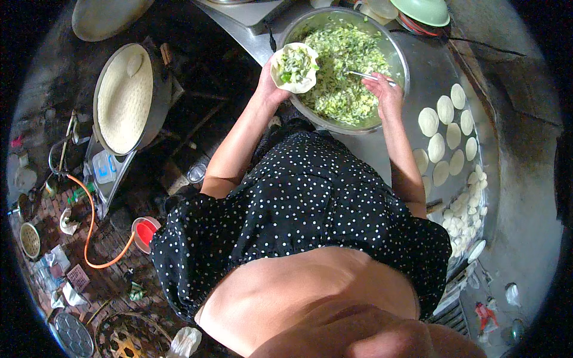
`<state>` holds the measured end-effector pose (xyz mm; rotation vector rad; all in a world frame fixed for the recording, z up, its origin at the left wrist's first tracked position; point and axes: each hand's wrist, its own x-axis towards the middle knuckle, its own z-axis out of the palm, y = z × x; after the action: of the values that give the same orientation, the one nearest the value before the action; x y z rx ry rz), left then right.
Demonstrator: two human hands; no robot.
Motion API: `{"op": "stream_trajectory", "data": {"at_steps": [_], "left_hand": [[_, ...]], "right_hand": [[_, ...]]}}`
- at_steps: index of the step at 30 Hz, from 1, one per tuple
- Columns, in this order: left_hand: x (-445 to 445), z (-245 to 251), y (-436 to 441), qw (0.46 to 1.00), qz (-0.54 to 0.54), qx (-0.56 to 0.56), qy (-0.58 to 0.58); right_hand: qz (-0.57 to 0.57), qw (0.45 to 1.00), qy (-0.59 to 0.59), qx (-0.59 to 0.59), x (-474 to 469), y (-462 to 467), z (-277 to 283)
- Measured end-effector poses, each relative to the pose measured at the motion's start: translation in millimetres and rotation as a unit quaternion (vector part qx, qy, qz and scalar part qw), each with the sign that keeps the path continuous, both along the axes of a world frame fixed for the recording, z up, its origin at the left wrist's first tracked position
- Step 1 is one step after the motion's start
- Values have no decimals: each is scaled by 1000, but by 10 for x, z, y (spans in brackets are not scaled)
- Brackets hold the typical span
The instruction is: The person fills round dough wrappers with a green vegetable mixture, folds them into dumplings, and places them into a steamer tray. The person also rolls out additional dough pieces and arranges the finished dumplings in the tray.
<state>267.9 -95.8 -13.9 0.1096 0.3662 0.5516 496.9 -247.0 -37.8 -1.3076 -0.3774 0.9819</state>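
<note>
A round dough wrapper lies cupped in my left hand, near the left rim of a large metal bowl. Chopped green filling is heaped in the wrapper's middle, and its edge is not folded over. My right hand grips the handle of a metal spoon over the bowl. The spoon's bowl end is hard to make out against the filling. Finely chopped green vegetable filling fills much of the metal bowl.
Flat dough rounds lie on the metal table at right, with small dough pieces below them. A large pot with a perforated pale surface stands at left. An orange hose crosses the brick floor. A green bowl sits at the back.
</note>
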Motion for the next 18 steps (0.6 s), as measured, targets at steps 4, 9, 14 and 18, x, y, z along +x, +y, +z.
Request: {"op": "stream_trajectory", "data": {"at_steps": [4,9,14,18], "left_hand": [[57,-50,-53,1000,-15,7,20],[361,10,-151,998,-55,-16,-30],[383,-102,-230,997,-35,-35,-63],[364,-76,-154,995,-42,-25,-84]], "right_hand": [[-25,998,4,58,-50,-62,335],[0,884,-416,213,-611,-84,581],[23,743,-640,194,-900,-202,443],[6,791,-589,167,-811,-245,453]]}}
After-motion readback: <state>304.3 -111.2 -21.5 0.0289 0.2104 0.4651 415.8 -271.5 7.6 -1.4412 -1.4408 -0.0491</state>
